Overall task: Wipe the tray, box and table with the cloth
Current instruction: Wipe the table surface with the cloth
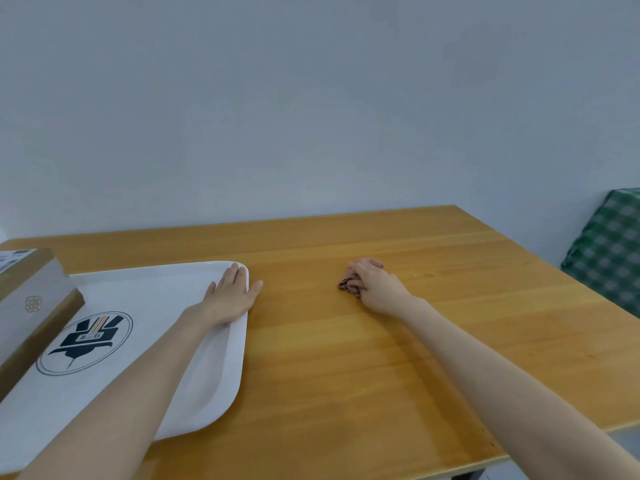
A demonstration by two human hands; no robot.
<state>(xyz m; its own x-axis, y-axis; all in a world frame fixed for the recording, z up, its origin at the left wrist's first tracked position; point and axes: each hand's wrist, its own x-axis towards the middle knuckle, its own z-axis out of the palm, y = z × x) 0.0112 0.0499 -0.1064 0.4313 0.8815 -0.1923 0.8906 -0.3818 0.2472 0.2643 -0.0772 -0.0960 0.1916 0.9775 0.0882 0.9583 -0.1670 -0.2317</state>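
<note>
A white tray (194, 382) with a black round logo lies on the left of the wooden table (381, 358). My left hand (232, 296) rests flat on the tray's far right corner, fingers straight, thumb over the rim onto the wood. A grey and brown box (31, 306) stands on the tray's left side, partly cut off by the frame edge. My right hand (375, 284) grips a bunched brownish cloth (348, 284) and presses it on the table's middle, right of the tray. Most of the cloth is hidden under the fingers.
A pale wall runs behind the table's far edge. A green checked fabric surface (609, 251) sits beyond the table's right edge. The table's near right corner ends at about the lower right of the view.
</note>
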